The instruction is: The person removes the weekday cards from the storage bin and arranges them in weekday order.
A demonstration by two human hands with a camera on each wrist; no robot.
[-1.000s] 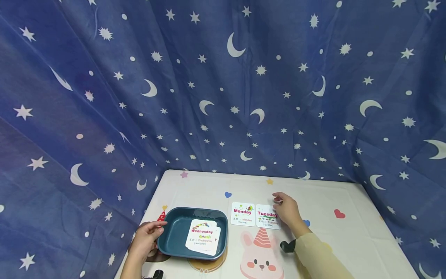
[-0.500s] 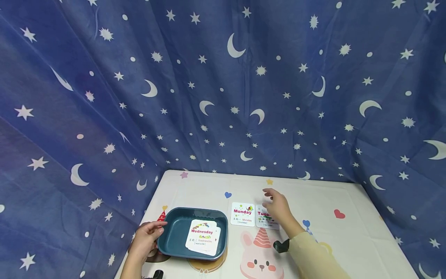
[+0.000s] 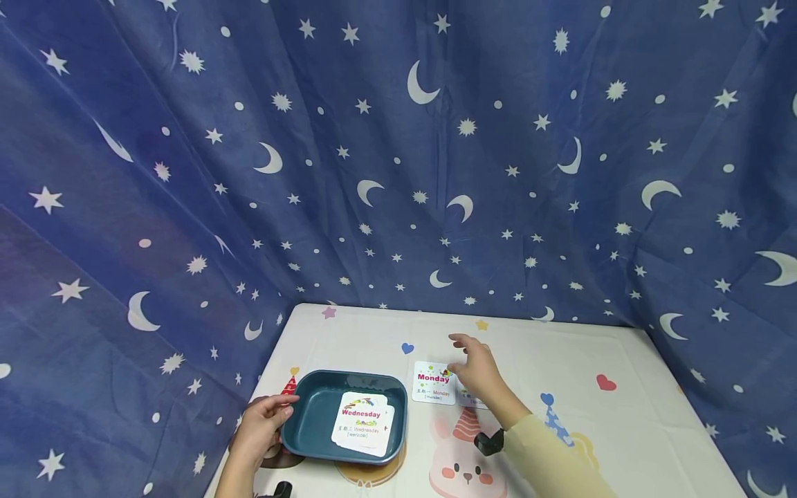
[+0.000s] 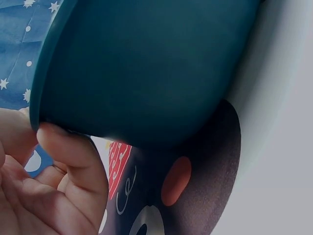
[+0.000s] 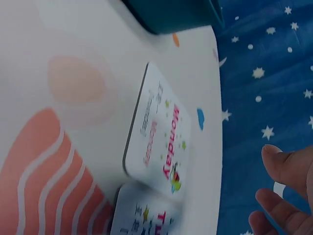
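White cards (image 3: 360, 423), seemingly light, stiff and best lifted by an edge, are stacked at the right inside the blue tray (image 3: 314, 418), whose left rim (image 4: 44, 73) is pinched by the left hand (image 3: 257, 427), while the right hand (image 3: 479, 370) is held spread near the Tuesday card (image 3: 466, 398).

There is room to pass behind the tray (image 3: 311, 423), short of the curtain (image 3: 386, 104); the left hand (image 3: 258, 425) blocks its left end.
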